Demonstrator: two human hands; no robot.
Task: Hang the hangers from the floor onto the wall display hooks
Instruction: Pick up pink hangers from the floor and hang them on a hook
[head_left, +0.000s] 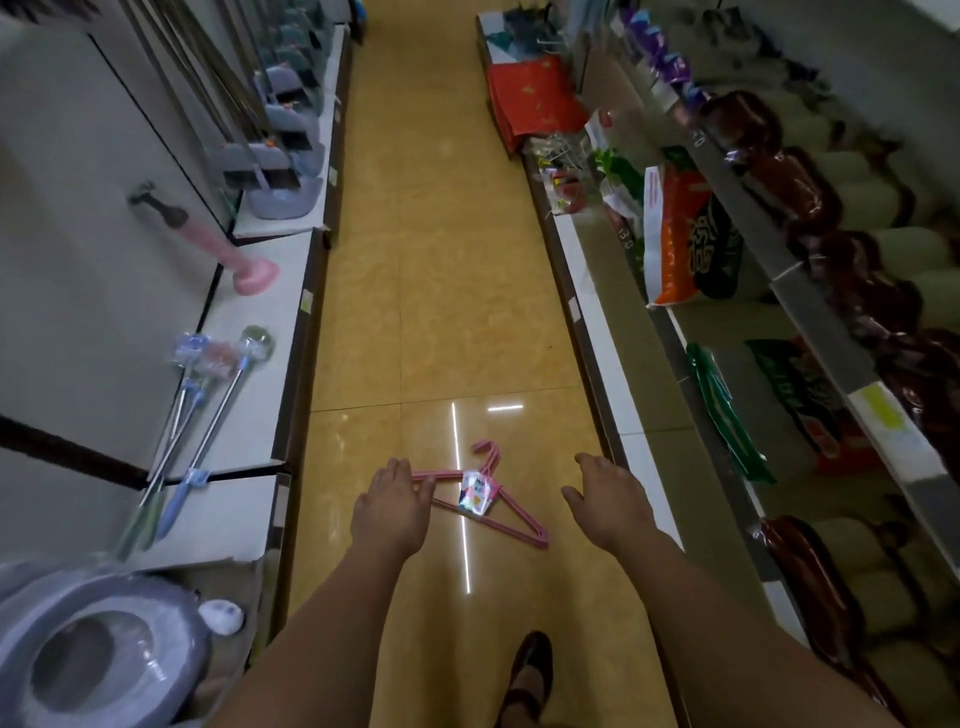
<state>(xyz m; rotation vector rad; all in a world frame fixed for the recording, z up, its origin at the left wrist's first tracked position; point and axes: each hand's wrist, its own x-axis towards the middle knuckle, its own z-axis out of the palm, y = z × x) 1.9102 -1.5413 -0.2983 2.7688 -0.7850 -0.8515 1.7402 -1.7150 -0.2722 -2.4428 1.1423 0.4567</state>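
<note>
Lying flat on the yellow tiled floor (447, 291) of the aisle is a bundle of pink hangers (480, 493) with a paper label round the middle — one end sits under the left hand (392, 512), whether touching I cannot tell. Its fingers are loosely spread, and the right hand (610, 506) hovers beside the hangers, fingers relaxed, holding nothing — shelves (270, 332) stand either side.
</note>
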